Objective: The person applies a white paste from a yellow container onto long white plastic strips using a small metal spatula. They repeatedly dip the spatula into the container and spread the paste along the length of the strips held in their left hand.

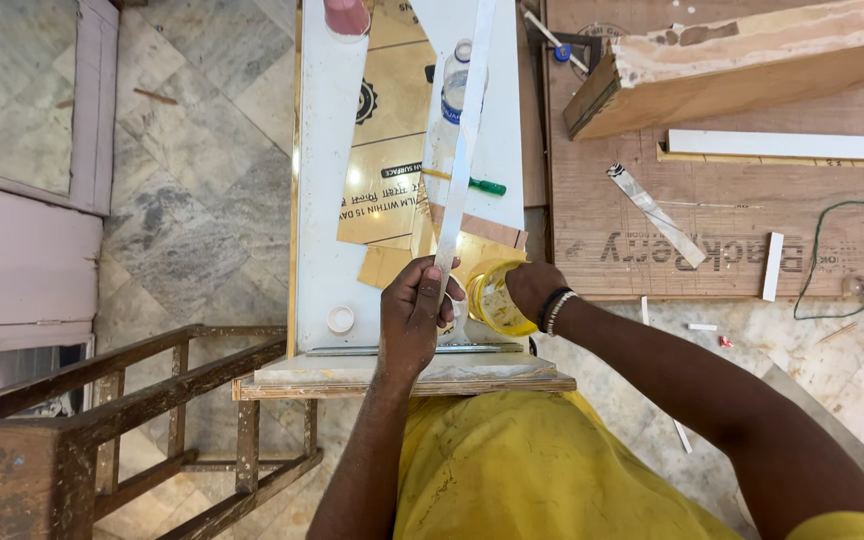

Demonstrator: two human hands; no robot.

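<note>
My left hand (414, 318) grips the near end of a long thin white strip (466, 150) that runs away from me over the white panel (330, 180). My right hand (532, 288), with dark and beaded bands on the wrist, reaches into a yellow container (492, 300) standing at the panel's near edge. A clear plastic bottle with a blue label (452, 105) lies under the strip, and a green-handled tool (482, 185) lies beside it.
A white cap (340, 319) sits on the panel near my left hand. A plywood sheet (732, 210) to the right carries a thick wooden block (742, 65), white strips and a green wire. A wooden frame stand (152, 400) is at lower left on the marble floor.
</note>
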